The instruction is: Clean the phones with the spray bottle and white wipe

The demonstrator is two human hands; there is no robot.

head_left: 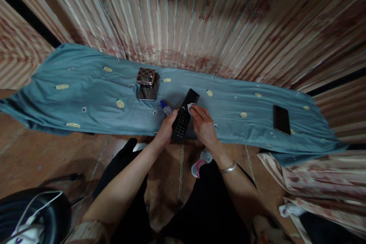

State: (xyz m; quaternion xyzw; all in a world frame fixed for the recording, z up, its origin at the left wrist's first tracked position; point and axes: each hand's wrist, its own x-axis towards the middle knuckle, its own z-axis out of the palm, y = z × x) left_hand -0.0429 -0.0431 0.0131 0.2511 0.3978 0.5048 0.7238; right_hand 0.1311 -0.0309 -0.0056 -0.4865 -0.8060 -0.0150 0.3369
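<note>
My left hand (166, 129) is closed round the left side of a black cordless phone handset (182, 124), whose number keys face up. The handset is tilted, its top end pointing away and to the right. In my right hand (203, 124) a small white wipe (190, 107) is pinched between the fingers and pressed against the upper face of the handset. Just left of the handset, a small clear bottle with a blue cap (166, 108) lies on the cloth, partly hidden by my left hand.
A blue-green patterned cloth (94, 101) covers the long narrow table. A checkered-top box-like device (147, 84) stands left of centre. A black smartphone (281, 119) lies at the right. Pleated curtains (183, 19) hang behind. A black round seat (54, 209) with white cables is at lower left.
</note>
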